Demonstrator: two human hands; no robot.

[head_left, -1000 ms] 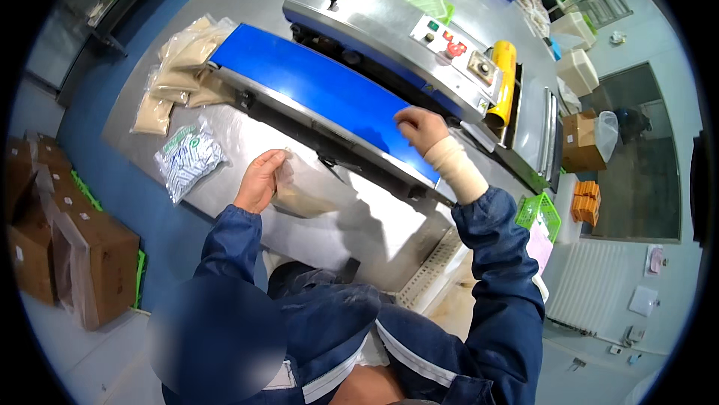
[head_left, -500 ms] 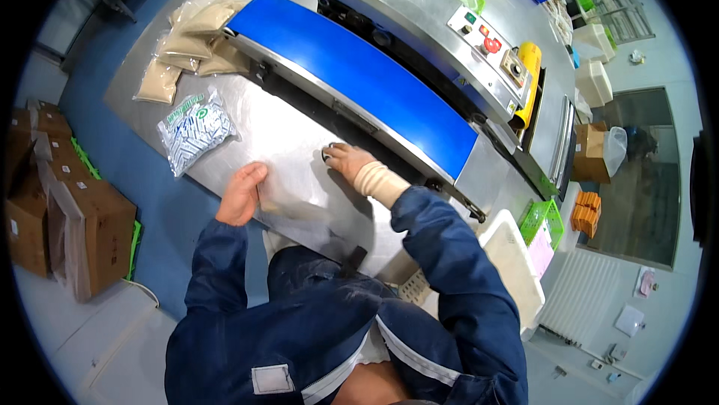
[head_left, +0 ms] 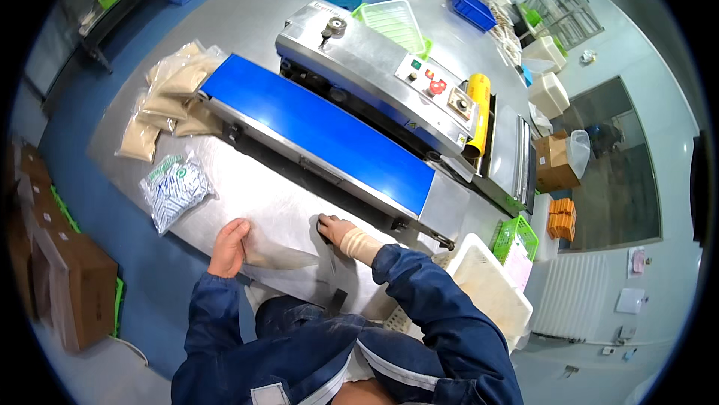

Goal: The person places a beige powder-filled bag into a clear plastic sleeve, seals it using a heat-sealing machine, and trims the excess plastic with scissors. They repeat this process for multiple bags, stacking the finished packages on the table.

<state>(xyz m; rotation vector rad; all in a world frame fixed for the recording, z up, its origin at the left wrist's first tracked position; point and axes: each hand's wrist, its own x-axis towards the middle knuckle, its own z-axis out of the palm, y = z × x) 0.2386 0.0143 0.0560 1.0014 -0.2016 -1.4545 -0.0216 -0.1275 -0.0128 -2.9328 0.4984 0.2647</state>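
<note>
My left hand (head_left: 228,248) is closed in a pinch at the table's near edge, gripping a clear plastic bag (head_left: 281,254) that stretches to the right over the metal. My right hand (head_left: 336,230), with a cream cuff at the wrist, is curled on the tabletop just below the blue conveyor belt (head_left: 329,135). A small dark curved piece shows at its fingertips; its kind is hidden by the fingers. A bag of small white-and-blue sachets (head_left: 178,190) lies to the left of my left hand. Behind it several clear bags of tan powder (head_left: 168,98) are piled at the belt's end.
The band sealing machine (head_left: 374,75), with knobs and a red button, stands behind the belt. On the right are a yellow cylinder (head_left: 478,116), a white bin (head_left: 490,285) and a green basket (head_left: 517,244). Cardboard boxes (head_left: 79,285) stand on the floor at left.
The view has tilted, so the table and machine appear lower and further left. My left hand still pinches the plastic, which now shows more plainly; my right hand stays by the belt.
</note>
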